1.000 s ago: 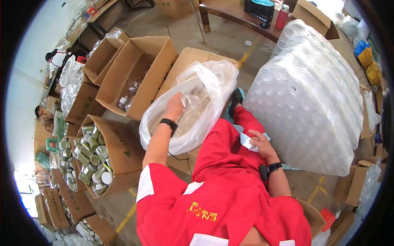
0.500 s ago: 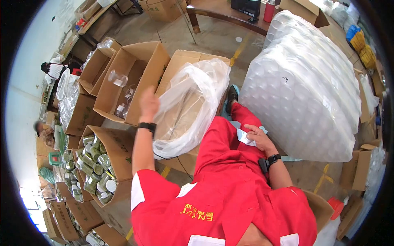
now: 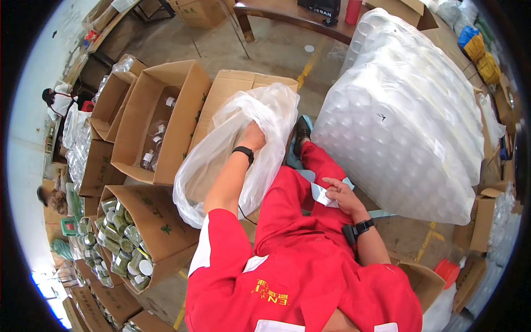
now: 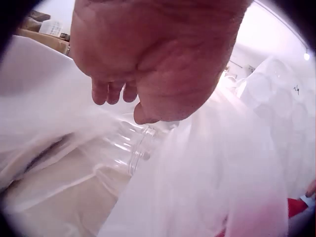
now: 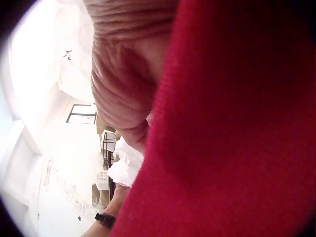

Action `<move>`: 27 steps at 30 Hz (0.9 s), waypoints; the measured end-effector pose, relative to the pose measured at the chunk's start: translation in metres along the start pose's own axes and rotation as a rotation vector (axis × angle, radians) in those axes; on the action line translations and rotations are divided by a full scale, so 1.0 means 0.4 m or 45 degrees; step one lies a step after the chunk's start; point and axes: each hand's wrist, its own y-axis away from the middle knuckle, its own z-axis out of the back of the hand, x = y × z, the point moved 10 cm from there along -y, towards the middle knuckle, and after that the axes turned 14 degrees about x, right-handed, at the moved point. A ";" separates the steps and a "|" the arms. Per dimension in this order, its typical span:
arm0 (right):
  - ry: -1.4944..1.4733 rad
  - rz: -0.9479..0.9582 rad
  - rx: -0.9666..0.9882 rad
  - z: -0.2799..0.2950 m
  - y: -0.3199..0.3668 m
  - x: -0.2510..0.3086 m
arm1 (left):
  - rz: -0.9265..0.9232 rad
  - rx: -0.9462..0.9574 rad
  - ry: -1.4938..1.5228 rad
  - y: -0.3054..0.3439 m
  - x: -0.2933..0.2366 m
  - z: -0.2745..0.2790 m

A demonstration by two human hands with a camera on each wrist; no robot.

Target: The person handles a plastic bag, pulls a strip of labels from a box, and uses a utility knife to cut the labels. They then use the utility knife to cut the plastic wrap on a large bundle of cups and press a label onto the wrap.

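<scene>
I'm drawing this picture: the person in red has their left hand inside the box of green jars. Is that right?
Wrong place: the left hand is in the opening of the plastic bag, as the head view shows.

The bag (image 3: 254, 180) is thin, translucent plastic, wrinkled and softly shiny; the jar (image 4: 129, 145) looks clear, smooth and glossy. The carton (image 3: 166, 213) is matt cardboard, the trousers (image 3: 285, 205) matt cloth.

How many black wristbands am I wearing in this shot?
2. One wristband is on the wrist of the left hand, at the white plastic bag; the second wristband is on the wrist of the right hand. None seems hidden.
</scene>
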 end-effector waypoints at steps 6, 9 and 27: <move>-0.053 -0.026 -0.006 0.004 -0.006 0.010 | 0.004 -0.022 -0.220 -0.075 -0.010 -0.013; -0.070 -0.031 -0.022 0.003 -0.010 0.016 | 0.158 0.290 -0.059 -0.101 0.044 -0.092; -0.016 -0.029 0.028 0.004 -0.026 0.008 | 0.409 0.713 -0.087 0.451 0.058 -0.168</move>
